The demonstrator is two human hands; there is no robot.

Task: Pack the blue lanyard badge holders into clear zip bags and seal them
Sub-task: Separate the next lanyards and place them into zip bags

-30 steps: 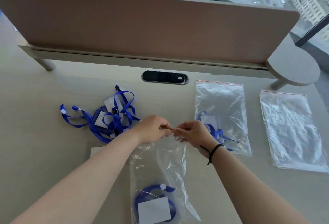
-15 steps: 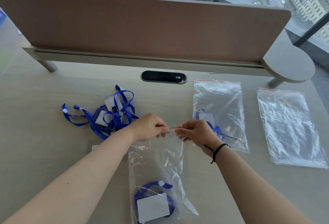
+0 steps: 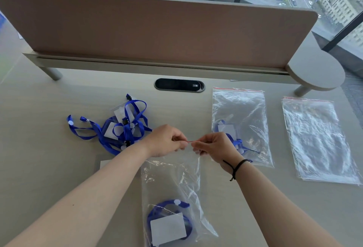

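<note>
Both hands, left (image 3: 167, 140) and right (image 3: 213, 144), pinch the zip strip of the near bag (image 3: 172, 184) with a badge inside, one packed bag (image 3: 241, 127) beside, a pile (image 3: 119, 127) left to pack.

A clear zip bag (image 3: 172, 184) is held up by its red-striped mouth, its lower end hanging toward the viewer; inside at the bottom sits a coiled blue lanyard with a white-carded badge holder (image 3: 168, 225). Left of it, a tangled heap of loose blue lanyards and badge holders (image 3: 117, 127) lies flat. To the right, a second zip bag (image 3: 240, 125) lies flat with a lanyard holder in its near end. Further right lies a stack of flat zip bags (image 3: 316, 140).
</note>
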